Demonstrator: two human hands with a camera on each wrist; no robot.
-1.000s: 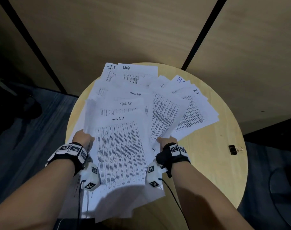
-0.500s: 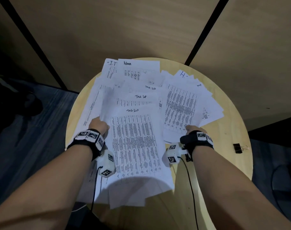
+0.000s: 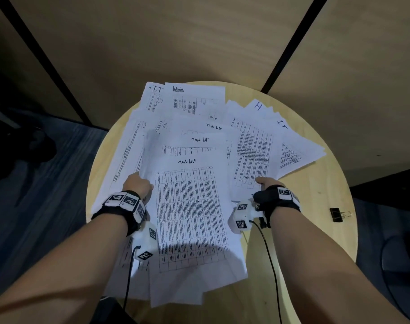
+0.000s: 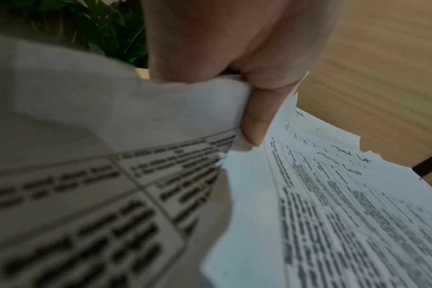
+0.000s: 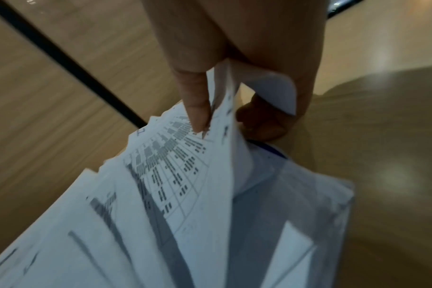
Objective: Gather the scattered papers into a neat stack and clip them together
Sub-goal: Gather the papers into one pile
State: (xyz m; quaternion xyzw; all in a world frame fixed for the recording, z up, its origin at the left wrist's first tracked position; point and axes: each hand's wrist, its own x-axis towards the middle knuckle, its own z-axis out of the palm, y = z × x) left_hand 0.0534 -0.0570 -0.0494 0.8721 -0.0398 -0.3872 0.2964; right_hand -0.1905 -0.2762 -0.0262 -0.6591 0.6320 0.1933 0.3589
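Observation:
Several printed white papers [image 3: 192,202] lie fanned over the round wooden table [image 3: 316,230], some with handwritten "Task List", "Admin" and "IT". My left hand [image 3: 138,183] grips the left edge of the middle sheets [image 4: 185,109], thumb on top and fingers underneath. My right hand [image 3: 266,183] pinches the near edge of the right-hand sheets [image 5: 175,175], thumb on top, fingers curled below. A black binder clip [image 3: 336,214] lies on the table to the right of my right wrist, apart from the papers.
Wooden wall panels [image 3: 199,38] with black gaps stand right behind the table. Dark carpet [image 3: 35,195] lies to the left and right. Green plant leaves [image 4: 91,29] show beyond my left hand. Some papers overhang the table's near edge.
Both hands have pushed forward and to the right with the sheets they hold. The right-hand fan has been drawn in toward the middle pile and overlaps it more.

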